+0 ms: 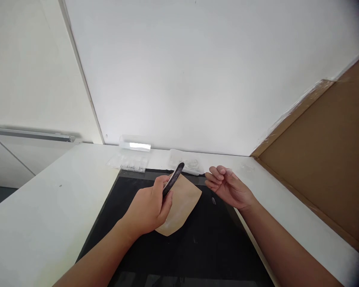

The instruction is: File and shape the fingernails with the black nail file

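My left hand (149, 205) is closed around a narrow black object (174, 179) with a rounded end and a paler side facing left. I cannot tell its kind. Below it, a tan sheet (184, 203), paper-like with cut corners, lies on the black mat (221, 247); my left hand covers its left part. My right hand (227, 185) is raised over the mat's far right edge, fingers curled and thumb against the index finger. Something small and pale may be at its fingertips, too small to name. A small shiny oval piece (214, 201) lies on the mat just below that hand.
At the back stand a clear plastic box (133, 161) with its lid raised and a translucent shallow tray (171, 156) holding small bits. A white wall (179, 79) rises behind the white table (48, 215). A brown cardboard panel (323, 155) bounds the right side.
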### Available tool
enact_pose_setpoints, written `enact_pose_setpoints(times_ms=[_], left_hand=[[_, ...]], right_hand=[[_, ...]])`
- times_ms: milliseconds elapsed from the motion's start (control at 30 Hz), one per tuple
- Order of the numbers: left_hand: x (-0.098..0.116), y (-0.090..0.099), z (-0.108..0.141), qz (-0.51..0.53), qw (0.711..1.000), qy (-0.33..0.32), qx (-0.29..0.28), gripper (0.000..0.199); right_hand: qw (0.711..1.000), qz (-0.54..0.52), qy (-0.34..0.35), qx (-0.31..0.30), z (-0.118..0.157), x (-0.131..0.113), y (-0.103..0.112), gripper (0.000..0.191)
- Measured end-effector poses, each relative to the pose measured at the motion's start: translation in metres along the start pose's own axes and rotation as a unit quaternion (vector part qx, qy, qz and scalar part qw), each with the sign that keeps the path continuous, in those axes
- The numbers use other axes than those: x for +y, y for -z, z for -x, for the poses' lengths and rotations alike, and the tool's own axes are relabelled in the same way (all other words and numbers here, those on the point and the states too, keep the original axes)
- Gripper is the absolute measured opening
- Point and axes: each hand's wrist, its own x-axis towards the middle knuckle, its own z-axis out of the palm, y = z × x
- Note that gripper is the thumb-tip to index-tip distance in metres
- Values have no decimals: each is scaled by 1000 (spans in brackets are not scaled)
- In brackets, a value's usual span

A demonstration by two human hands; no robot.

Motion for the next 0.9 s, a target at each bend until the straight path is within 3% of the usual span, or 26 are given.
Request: enact_pose_setpoints(times_ms=[167, 267, 400, 533, 700, 833, 900], left_hand=[[1, -4, 1, 35, 999, 15, 10, 37], [0, -10, 2, 85, 993, 18, 76, 38], [-2, -15, 3, 154, 975, 52, 149, 33], [-2, -12, 2, 150, 974, 88, 149, 35], [4, -4, 0, 181, 965, 103, 157, 35], [9, -2, -1, 228, 958, 135, 112, 25], [11, -3, -1, 244, 954, 151, 85, 33]], right_hand=[[999, 21, -11, -38, 3, -2, -7, 50], [992, 119, -13, -35, 4, -3, -18, 38], [971, 237, 24, 16, 9, -4, -37, 28], [967, 245, 50, 50, 15, -1, -53, 26], [961, 256, 58, 87, 19, 3, -58, 30], [951, 276, 84, 113, 20, 1, -59, 27], [947, 290, 96, 102, 22, -2, -61, 25]])
